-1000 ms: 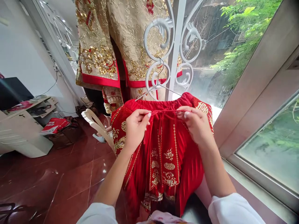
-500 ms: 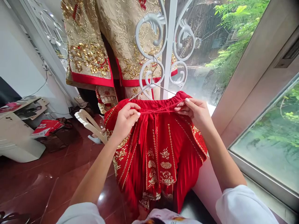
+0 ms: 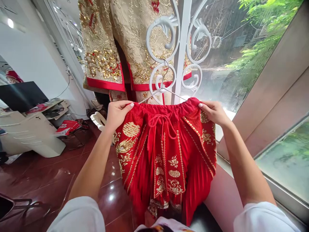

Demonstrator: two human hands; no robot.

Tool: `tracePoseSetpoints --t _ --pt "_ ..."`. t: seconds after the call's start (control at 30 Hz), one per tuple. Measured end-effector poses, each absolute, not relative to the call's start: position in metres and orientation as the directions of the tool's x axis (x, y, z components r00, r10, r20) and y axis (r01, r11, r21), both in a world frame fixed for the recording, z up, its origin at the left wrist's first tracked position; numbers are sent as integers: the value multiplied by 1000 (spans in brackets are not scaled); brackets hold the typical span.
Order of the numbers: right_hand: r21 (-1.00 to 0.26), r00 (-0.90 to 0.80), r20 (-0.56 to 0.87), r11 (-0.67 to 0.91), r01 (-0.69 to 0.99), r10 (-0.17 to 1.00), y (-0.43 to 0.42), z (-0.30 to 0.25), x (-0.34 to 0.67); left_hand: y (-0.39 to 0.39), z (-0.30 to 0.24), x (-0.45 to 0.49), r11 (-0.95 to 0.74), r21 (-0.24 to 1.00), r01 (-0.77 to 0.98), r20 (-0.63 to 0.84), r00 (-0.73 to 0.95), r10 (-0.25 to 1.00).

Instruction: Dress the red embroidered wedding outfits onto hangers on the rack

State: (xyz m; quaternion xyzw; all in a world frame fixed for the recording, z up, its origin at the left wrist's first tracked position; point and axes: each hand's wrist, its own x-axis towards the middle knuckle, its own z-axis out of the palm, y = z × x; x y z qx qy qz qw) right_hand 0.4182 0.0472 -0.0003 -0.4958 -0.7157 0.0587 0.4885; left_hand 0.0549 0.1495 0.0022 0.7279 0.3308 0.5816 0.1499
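Observation:
A red pleated skirt (image 3: 166, 154) with gold embroidery hangs in front of me from a thin wire hanger (image 3: 166, 84). Its gathered waistband has a red drawstring (image 3: 160, 121) tied in a bow at the front centre. At the left end of the waistband my left hand (image 3: 118, 116) pinches the fabric between thumb and fingers. My right hand (image 3: 214, 112) grips the opposite end the same way. Between the two hands the waistband is spread wide. The hanger's hook loops over a white scrolled metal frame (image 3: 182, 48).
Behind the skirt hangs a beige jacket (image 3: 142, 42) with gold sequins and red trim. A window door (image 3: 272, 90) stands at the right. To the left are a desk (image 3: 36, 132) with a black monitor (image 3: 23, 95), a red box (image 3: 67, 127) and a tiled floor (image 3: 91, 180).
My hands have let go of the drawstring and moved apart to the two ends of the waistband. The string now shows as a bow. The view has shifted a little left.

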Motion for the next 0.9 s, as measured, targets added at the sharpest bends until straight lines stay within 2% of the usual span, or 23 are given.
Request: tracePoseSetpoints --t 0.2,0.4,0.47,0.57,0.63,0.73,0.83,0.9 --pt "-696 159 674 548 463 721 62 -17 418 150 10 60 -773 566 286 811 -28 584" --pt "-748 284 660 573 336 695 75 -34 411 146 18 60 -787 547 285 823 -11 568" --pt "-751 321 659 570 334 680 76 -38 409 140 22 58 -781 537 320 811 57 582" --pt "-735 330 674 551 396 661 70 -42 410 130 22 43 -760 520 390 735 249 631" --pt "-714 320 692 550 433 647 62 -47 414 129 13 25 -729 522 443 681 297 669" --pt "-742 346 666 540 397 661 49 -60 422 139 -13 -2 -677 620 396 634 255 730" --pt "-832 398 555 493 256 730 40 -73 430 151 -39 -16 -584 798 145 542 248 803" --pt "-855 450 516 473 214 729 39 -76 436 154 -48 -15 -522 852 43 500 230 835"
